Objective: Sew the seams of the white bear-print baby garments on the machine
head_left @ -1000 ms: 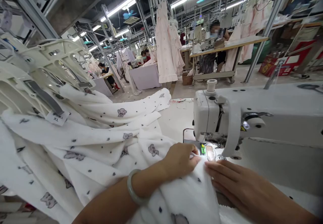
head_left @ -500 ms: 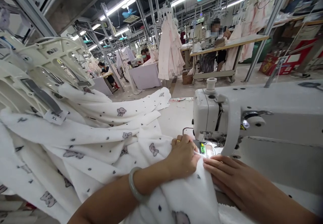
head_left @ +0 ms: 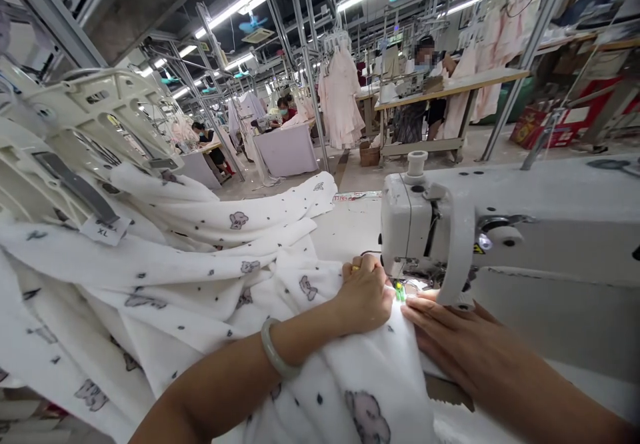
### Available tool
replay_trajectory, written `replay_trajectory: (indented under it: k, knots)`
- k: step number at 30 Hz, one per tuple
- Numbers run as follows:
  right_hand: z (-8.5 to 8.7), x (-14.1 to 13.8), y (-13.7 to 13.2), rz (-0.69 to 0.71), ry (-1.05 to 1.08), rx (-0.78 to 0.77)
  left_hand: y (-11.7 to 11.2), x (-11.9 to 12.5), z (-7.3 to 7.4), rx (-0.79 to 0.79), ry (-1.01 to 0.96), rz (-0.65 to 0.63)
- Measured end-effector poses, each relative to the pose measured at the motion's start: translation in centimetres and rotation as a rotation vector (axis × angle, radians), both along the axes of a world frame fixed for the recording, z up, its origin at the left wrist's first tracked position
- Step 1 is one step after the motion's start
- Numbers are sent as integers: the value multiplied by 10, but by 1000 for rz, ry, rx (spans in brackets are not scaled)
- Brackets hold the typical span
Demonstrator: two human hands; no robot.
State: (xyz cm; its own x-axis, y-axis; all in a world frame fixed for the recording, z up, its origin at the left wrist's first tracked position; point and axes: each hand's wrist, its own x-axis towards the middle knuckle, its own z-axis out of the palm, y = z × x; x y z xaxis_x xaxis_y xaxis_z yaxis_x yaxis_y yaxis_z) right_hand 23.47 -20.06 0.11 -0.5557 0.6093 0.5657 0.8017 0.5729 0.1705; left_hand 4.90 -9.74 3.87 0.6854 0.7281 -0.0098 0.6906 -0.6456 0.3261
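A white fabric (head_left: 210, 277) printed with small grey animals and dots lies heaped across the table and runs under the head of a white sewing machine (head_left: 440, 231). My left hand (head_left: 364, 296), with a pale bangle on the wrist, is closed on a fold of this fabric right beside the needle area. My right hand (head_left: 450, 337) lies flat, fingers stretched out, pressing the fabric just in front of the machine's presser foot. A size tag marked XL (head_left: 104, 231) hangs on the fabric at the left.
A white plastic frame (head_left: 95, 131) stands at the far left behind the fabric. Pale pink garments (head_left: 343, 97) hang from overhead rails. Other people sit at sewing tables (head_left: 450, 91) across the aisle. Red boxes (head_left: 543, 127) rest on the floor at right.
Both hands have slid forward with the fabric toward the machine's needle. The left hand has closed tighter on the fold. The hanging pink garments have moved along the rail.
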Motion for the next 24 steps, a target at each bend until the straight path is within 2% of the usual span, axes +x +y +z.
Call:
replay_trajectory:
  k: [10,15,19,22,24]
  knots:
    - [12,1,-2,-39,52,-102,2,1,-5,46,-22,15]
    - [14,3,-3,-22,50,-84,7,-4,-4,26,-27,-23]
    - [12,5,-3,-22,60,-71,11,-3,-4,51,3,-5]
    - [14,7,-2,-27,73,-97,16,0,2,65,52,-2]
    - [20,8,-4,-5,80,-139,15,-3,13,60,66,-14]
